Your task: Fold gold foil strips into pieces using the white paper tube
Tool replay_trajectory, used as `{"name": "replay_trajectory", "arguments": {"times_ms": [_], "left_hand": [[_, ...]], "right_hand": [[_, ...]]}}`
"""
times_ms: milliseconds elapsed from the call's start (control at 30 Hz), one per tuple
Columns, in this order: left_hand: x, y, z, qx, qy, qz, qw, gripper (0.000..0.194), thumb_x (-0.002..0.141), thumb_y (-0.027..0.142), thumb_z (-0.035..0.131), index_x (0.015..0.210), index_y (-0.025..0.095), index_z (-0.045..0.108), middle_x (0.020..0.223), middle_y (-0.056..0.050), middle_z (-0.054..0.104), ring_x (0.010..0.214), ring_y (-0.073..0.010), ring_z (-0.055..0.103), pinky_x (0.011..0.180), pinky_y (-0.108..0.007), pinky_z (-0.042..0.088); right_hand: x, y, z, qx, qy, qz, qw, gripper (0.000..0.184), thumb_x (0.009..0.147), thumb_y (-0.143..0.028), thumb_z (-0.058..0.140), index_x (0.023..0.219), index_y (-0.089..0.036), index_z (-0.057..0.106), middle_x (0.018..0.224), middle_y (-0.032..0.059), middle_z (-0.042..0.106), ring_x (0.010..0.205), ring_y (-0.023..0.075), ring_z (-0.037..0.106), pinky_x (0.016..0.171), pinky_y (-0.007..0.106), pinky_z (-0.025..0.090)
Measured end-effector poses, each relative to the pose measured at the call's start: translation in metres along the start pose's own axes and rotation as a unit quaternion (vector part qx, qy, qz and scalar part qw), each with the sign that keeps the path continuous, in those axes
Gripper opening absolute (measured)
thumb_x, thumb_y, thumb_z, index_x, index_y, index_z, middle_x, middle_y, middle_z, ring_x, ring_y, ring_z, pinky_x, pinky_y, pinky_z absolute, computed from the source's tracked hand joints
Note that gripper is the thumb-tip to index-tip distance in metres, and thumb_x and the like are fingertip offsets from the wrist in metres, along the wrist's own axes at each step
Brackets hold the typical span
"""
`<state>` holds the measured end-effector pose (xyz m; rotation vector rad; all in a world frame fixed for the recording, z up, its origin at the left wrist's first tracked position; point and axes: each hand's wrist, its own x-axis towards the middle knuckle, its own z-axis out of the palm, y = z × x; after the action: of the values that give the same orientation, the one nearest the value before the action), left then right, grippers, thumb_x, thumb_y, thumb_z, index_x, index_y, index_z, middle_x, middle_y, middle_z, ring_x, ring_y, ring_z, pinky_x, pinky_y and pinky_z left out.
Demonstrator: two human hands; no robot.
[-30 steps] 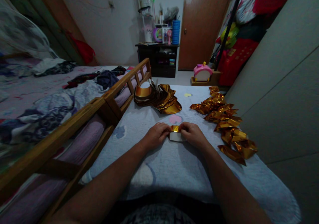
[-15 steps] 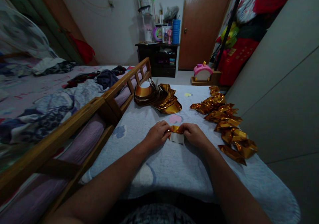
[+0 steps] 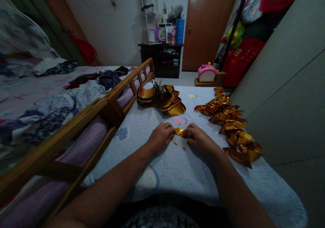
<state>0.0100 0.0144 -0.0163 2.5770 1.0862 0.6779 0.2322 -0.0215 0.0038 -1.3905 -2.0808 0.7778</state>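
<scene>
A small sheet of gold foil paper with a pale back lies between my hands on the light blue cloth. Its far edge is folded over, showing shiny gold. My left hand pinches the left end of the fold. At the right end, the fingers of my right hand are closed on the same paper. Beyond my hands, to the left, sits a fanned stack of gold foil paper. Several folded gold foil pieces form a heap on the right.
A wooden bed rail runs along the left of the cloth, with a bed and rumpled clothes behind it. A pale cabinet wall borders the right. Past the far edge are a pink toy and a dark shelf unit.
My right hand has rolled slightly at the fold, its fingers shifting on the paper. The pale part of the sheet is tilted a little more. The stack and heap stay put.
</scene>
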Motion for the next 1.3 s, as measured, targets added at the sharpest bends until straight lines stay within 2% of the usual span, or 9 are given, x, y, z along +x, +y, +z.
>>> {"name": "replay_trajectory", "arguments": {"times_ms": [200,467,667,900,1033,1100,1200,1300], "left_hand": [[0.0,-0.001,0.006,-0.003,0.018,0.038,0.999,0.016,0.093,0.012,0.058,0.1,0.018,0.071,0.103,-0.007,0.072,0.096,-0.0215,0.062,0.088,-0.036,0.053],[-0.001,0.002,0.009,-0.033,0.021,0.041,0.998,0.019,0.096,0.016,0.053,0.102,0.018,0.071,0.104,-0.008,0.071,0.097,-0.0197,0.065,0.088,-0.033,0.055],[-0.004,0.008,0.004,-0.048,0.0,0.037,0.998,0.019,0.087,0.012,0.06,0.105,0.016,0.068,0.111,-0.011,0.067,0.104,-0.0239,0.062,0.094,-0.038,0.052],[-0.002,0.011,0.001,-0.114,-0.026,0.008,0.993,0.018,0.086,0.01,0.06,0.1,0.019,0.067,0.109,-0.008,0.065,0.105,-0.0224,0.06,0.096,-0.037,0.05],[-0.001,0.013,-0.004,-0.155,-0.041,-0.001,0.987,0.012,0.09,0.018,0.06,0.098,0.02,0.069,0.107,-0.008,0.064,0.105,-0.0218,0.06,0.097,-0.037,0.048],[-0.001,0.015,-0.006,-0.168,-0.048,-0.014,0.985,0.011,0.092,0.026,0.061,0.097,0.02,0.069,0.107,-0.007,0.063,0.105,-0.022,0.059,0.097,-0.038,0.048],[-0.001,0.019,-0.005,-0.158,-0.052,-0.032,0.985,0.018,0.085,0.036,0.073,0.091,0.02,0.068,0.107,-0.007,0.061,0.105,-0.0235,0.058,0.095,-0.039,0.047],[-0.001,0.021,-0.002,-0.136,-0.05,-0.046,0.988,0.019,0.079,0.033,0.079,0.084,0.02,0.067,0.106,-0.006,0.06,0.106,-0.0242,0.056,0.096,-0.04,0.046]], "right_hand": [[-0.001,0.001,0.001,-0.012,-0.03,-0.03,0.999,0.027,0.074,0.001,0.054,0.088,-0.019,0.066,0.097,0.0055,0.058,0.093,0.0193,0.056,0.086,0.032,0.046],[-0.005,-0.003,0.0,-0.071,-0.078,-0.01,0.994,0.031,0.07,-0.001,0.059,0.095,-0.02,0.063,0.102,0.0068,0.057,0.101,0.0223,0.05,0.09,0.034,0.042],[-0.006,-0.005,-0.002,-0.064,-0.089,-0.012,0.994,0.024,0.073,-0.003,0.062,0.09,-0.02,0.064,0.1,0.0059,0.054,0.099,0.0221,0.049,0.09,0.034,0.041],[-0.005,-0.005,-0.002,-0.05,-0.08,-0.021,0.995,0.01,0.083,-0.012,0.065,0.086,-0.021,0.068,0.096,0.0052,0.056,0.096,0.0212,0.052,0.088,0.035,0.042],[-0.003,-0.004,0.001,-0.056,-0.07,-0.014,0.996,0.01,0.087,-0.013,0.062,0.084,-0.02,0.069,0.093,0.0057,0.058,0.094,0.0212,0.052,0.087,0.035,0.041],[-0.002,-0.004,0.002,-0.059,-0.065,-0.017,0.996,0.009,0.087,-0.014,0.063,0.082,-0.019,0.068,0.092,0.0059,0.059,0.094,0.0213,0.053,0.086,0.034,0.04],[-0.001,-0.007,0.002,-0.063,-0.055,-0.02,0.996,0.006,0.082,-0.013,0.067,0.078,-0.019,0.066,0.088,0.0047,0.06,0.089,0.0204,0.053,0.082,0.032,0.04],[-0.001,-0.01,0.002,-0.057,-0.043,-0.021,0.997,0.01,0.078,-0.011,0.068,0.079,-0.019,0.063,0.084,0.0027,0.06,0.082,0.0184,0.052,0.076,0.03,0.038]]}}
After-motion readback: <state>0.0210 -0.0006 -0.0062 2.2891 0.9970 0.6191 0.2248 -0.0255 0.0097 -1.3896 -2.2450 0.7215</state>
